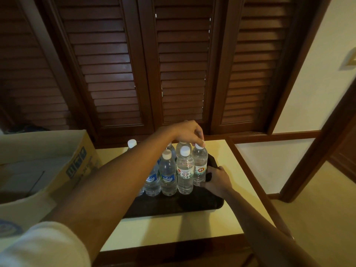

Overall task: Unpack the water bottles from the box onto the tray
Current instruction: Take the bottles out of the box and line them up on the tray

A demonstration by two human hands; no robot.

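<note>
Several clear water bottles with white caps stand upright on a dark tray [196, 205] on the cream table. My left hand [189, 132] reaches across them, its fingertips closed on the cap of the rightmost bottle [200, 166], which has a red and green label. My right hand [217, 181] grips the tray's right rim beside that bottle's base. Two bottles with blue labels [168, 174] stand in the front row. The open cardboard box [57, 170] sits to the left of the tray; its inside looks pale and I cannot tell what it holds.
The cream table [173, 230] has a dark wooden edge. Dark louvred wooden doors [173, 74] rise right behind it. One bottle [132, 144] stands at the tray's far left, partly behind my forearm. Pale floor lies to the right.
</note>
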